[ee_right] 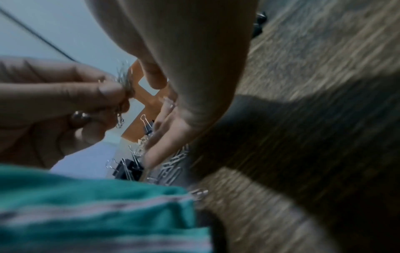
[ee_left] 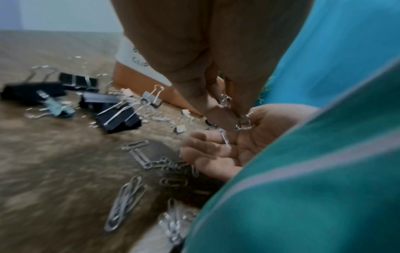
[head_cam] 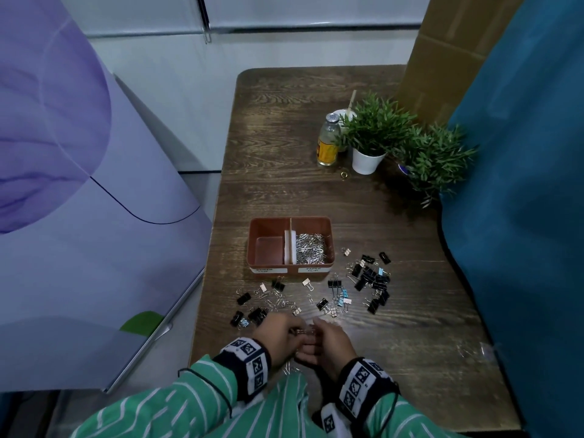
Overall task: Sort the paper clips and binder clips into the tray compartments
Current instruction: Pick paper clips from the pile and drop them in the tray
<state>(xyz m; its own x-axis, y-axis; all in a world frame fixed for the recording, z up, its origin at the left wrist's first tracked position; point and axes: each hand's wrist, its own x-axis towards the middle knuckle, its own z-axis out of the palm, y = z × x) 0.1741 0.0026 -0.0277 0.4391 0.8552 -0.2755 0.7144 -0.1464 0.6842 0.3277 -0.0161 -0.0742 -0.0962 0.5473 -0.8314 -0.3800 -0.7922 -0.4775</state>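
Observation:
A brown two-compartment tray (head_cam: 256, 245) stands mid-table; its right half is full of silver paper clips (head_cam: 311, 248) and its left half is bare. Black, blue and pale binder clips (head_cam: 369, 279) lie scattered in front of it, mixed with loose paper clips (head_cam: 278, 300). Near the table's front edge my left hand (head_cam: 297, 331) pinches a small bunch of paper clips (ee_left: 225, 101) between thumb and fingers. It holds them just above my right hand (ee_left: 207, 150), which lies palm up and loosely cupped. More paper clips (ee_left: 127, 202) lie on the wood below both hands.
At the back right stand a yellow-labelled bottle (head_cam: 328, 143), two potted plants (head_cam: 369, 137) and a small brass ring (head_cam: 343, 174). A cardboard box (head_cam: 448, 58) and a blue cloth (head_cam: 521, 184) bound the right side. The wooden table (head_cam: 410, 327) ends just left of the tray.

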